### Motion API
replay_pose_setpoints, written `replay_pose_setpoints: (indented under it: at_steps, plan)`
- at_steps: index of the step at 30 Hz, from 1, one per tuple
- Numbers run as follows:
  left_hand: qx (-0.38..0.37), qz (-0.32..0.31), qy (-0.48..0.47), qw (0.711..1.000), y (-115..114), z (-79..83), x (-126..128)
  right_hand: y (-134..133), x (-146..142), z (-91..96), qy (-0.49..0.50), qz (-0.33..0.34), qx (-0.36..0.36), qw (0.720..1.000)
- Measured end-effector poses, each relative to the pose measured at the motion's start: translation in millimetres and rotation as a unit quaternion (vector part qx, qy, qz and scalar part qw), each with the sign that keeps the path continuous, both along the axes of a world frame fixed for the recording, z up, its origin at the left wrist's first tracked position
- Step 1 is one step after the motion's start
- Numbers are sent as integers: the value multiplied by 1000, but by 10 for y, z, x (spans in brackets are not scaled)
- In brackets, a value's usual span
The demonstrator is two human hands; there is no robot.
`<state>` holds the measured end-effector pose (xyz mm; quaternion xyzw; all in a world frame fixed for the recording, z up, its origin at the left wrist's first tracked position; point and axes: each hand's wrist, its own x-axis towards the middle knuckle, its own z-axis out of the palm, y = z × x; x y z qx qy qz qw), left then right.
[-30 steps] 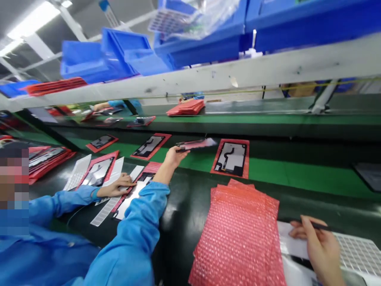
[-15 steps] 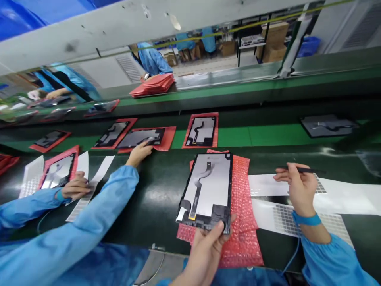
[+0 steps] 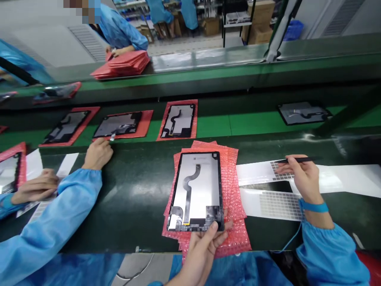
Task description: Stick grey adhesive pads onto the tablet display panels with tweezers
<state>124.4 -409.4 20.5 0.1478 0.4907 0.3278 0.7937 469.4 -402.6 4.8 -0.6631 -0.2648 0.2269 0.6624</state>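
My left hand [image 3: 202, 246] grips a tablet screen panel [image 3: 205, 190] by its lower right edge, thumb on top and fingers underneath. The panel shows its silver back with a dark curved flex cable, and sits over a stack of pink bubble-wrap bags [image 3: 233, 198]. My right hand [image 3: 306, 178], with a blue wrist strap, pinches black tweezers [image 3: 308, 159]. Their tip is over a white sheet of small grey stickers [image 3: 262, 171]. Below it lies a second sticker sheet [image 3: 276, 202], partly behind my wrist.
On the green conveyor [image 3: 212, 123] lie several screen panels, most on pink bags, with one panel [image 3: 303, 113] at the right. A co-worker's hands [image 3: 98, 153] work at the left. Beyond the ledge, another person stands by stacked pink bags [image 3: 125, 63]. A dark post crosses at the right.
The screen panel has come lower and flatter over the bubble-wrap bags. My right hand's tweezers are now over the sticker grid. The co-worker's hand has drawn back from a panel. The view has shifted.
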Motion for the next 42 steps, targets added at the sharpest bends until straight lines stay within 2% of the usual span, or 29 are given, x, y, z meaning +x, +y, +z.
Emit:
replay_pose_setpoints:
  at_steps: [2, 8, 10, 12, 13, 14, 15, 16, 17, 18, 19, 20, 21, 22, 23, 25, 27, 29, 34, 42]
  plan:
    - [-6, -10, 6, 1000, 25, 56, 7, -37, 64, -7, -7, 2, -10, 1000]
    - [-22, -98, 10, 995, 173, 241, -14, -59, 236, 4, -28, 26, -57, 998]
    - [-45, -194, -8, 980, 184, 243, -131, -44, 305, 8, -33, 44, -81, 995]
    - [-58, -331, -33, 941, 223, 246, -312, -23, 373, 14, -36, 63, -105, 992]
    - [-32, -387, -26, 921, 274, 257, -415, -13, 401, 17, -36, 73, -116, 990]
    - [30, -421, 6, 907, 356, 275, -514, -7, 423, 21, -34, 86, -126, 988]
    - [123, -424, 66, 895, 471, 295, -604, -4, 438, 25, -32, 99, -137, 985]
    - [244, -397, 151, 872, 615, 310, -676, -8, 444, 29, -30, 114, -148, 982]
    - [360, -344, 247, 831, 779, 315, -727, -18, 442, 31, -27, 130, -158, 978]
    - [454, -277, 336, 778, 951, 302, -756, -35, 433, 32, -25, 145, -168, 975]
    - [515, -232, 397, 724, 1115, 271, -764, -58, 419, 29, -23, 158, -176, 971]
    - [547, -211, 434, 684, 1260, 221, -756, -84, 401, 24, -22, 169, -183, 968]
    - [561, -212, 448, 663, 1374, 158, -737, -110, 384, 16, -23, 176, -188, 966]
    - [557, -231, 447, 661, 1453, 89, -713, -136, 368, 5, -24, 181, -193, 964]
    - [541, -254, 437, 672, 1495, 20, -688, -158, 355, -6, -26, 184, -196, 963]
    - [498, -278, 416, 708, 1493, -98, -653, -187, 340, -27, -31, 184, -199, 962]
    - [468, -266, 408, 737, 1429, -171, -643, -195, 337, -39, -33, 183, -201, 962]
    - [457, -244, 408, 752, 1363, -202, -648, -189, 339, -40, -33, 182, -202, 962]
    - [440, -227, 413, 764, 1283, -188, -637, -167, 337, -23, -31, 182, -205, 961]
    - [449, -219, 409, 764, 1193, -127, -592, -155, 363, -18, -1, 189, -204, 961]
